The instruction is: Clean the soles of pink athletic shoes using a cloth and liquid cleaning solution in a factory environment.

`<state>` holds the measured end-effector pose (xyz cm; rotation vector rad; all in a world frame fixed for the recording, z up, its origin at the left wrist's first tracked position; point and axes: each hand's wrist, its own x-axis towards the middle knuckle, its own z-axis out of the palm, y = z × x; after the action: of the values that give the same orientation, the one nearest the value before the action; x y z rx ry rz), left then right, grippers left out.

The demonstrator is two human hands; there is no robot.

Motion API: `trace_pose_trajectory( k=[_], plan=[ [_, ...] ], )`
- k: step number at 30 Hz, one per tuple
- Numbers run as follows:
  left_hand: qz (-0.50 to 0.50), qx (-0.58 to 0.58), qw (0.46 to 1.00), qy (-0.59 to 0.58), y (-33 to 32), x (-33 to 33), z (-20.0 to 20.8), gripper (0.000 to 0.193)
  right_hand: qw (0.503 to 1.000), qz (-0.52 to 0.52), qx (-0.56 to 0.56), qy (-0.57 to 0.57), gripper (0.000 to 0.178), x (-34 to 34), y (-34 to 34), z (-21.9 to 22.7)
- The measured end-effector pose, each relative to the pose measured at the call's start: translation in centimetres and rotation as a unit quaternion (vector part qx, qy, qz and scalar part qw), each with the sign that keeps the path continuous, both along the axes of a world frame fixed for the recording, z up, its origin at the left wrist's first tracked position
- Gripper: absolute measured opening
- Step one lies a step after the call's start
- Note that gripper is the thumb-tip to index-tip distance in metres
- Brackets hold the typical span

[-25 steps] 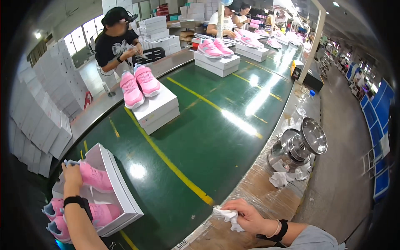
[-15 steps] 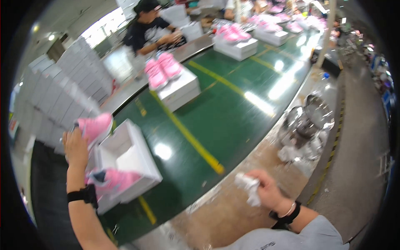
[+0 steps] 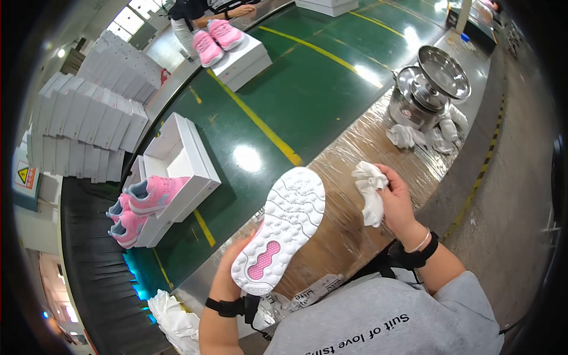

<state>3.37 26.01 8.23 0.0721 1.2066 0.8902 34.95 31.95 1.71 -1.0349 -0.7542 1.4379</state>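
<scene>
My left hand [image 3: 229, 263] grips a pink sneaker from its far side. The sneaker's white sole [image 3: 290, 216], with a pink inset at the heel, faces me and hides most of the fingers. To the right of it, my right hand [image 3: 397, 201] pinches a crumpled white cloth [image 3: 370, 192], held apart from the sole. An open white shoebox [image 3: 200, 157] stands on the green belt at left. Several pink sneakers with grey-blue linings [image 3: 155, 194] rest at its near left side.
A closed shoebox [image 3: 245, 64] carries two pink sneakers [image 3: 216, 40] farther along the belt [image 3: 319, 97]. Steel pots and a basin [image 3: 444, 71] stand on the film-covered ledge at right, beside crumpled white cloths [image 3: 405, 136]. Stacked white boxes [image 3: 89, 112] fill the left; another person's hand [image 3: 241, 10] shows beyond.
My left hand has brought a sneaker from the open box to in front of me, sole turned up. The right hand still holds the cloth. The view has tilted down.
</scene>
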Motion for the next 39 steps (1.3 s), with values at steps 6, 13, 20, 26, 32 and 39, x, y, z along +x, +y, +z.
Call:
trace_pose_trajectory(
  k=[6,13,20,26,32,39],
  plan=[
    [-0.091,-0.101,0.99,0.029,-0.8,0.9,-1.0,0.038,0.948,0.021,0.149,-0.279,0.034,-3.9,1.6,-3.3],
    [-0.127,-0.087,0.976,0.155,-1.7,0.5,-1.7,0.035,0.811,0.215,0.447,-0.31,0.031,-8.4,-2.1,2.0],
    [-0.099,-0.108,0.976,0.163,-0.9,1.8,-2.1,0.034,0.851,0.128,0.241,-0.45,0.032,-7.5,3.7,-3.6],
    [-0.156,-0.045,0.957,0.242,-1.1,1.6,-2.1,0.033,0.809,0.15,0.448,-0.351,0.033,-9.8,-0.7,0.8],
    [-0.139,-0.074,0.957,0.245,-0.8,2.4,-2.3,0.035,0.877,0.132,0.204,-0.415,0.027,-6.7,4.5,-4.2],
    [-0.081,-0.033,0.983,0.163,-1.9,2.1,-3.4,0.032,0.858,0.069,0.203,-0.466,0.031,-5.2,0.9,-3.4]
  ],
)
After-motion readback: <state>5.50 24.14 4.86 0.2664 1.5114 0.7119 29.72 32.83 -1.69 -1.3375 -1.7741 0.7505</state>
